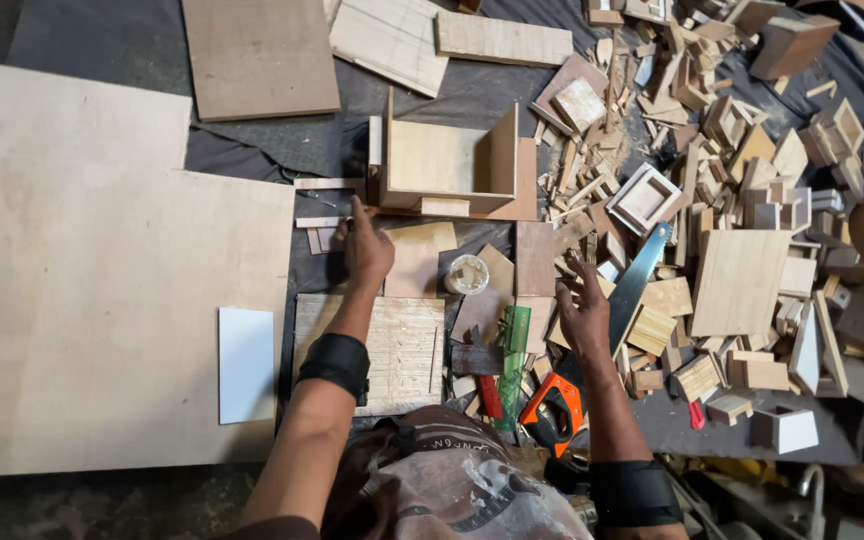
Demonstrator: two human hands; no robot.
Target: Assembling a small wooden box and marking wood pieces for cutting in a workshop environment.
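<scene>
Wooden open box (449, 165) lies crosswise, mouth upward; both hands spread empty, left hand (365, 247) touching.

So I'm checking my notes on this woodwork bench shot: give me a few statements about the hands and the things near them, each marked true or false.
1. The left hand reaches to the front of the open wooden box. True.
2. The right hand grips the handsaw. False: its fingers are spread open above it, gripping nothing.
3. A white sheet lies on the large plywood board. True.
4. The saw handle is blue. False: it is orange and black.
5. Both wrists carry black bands. True.
</scene>
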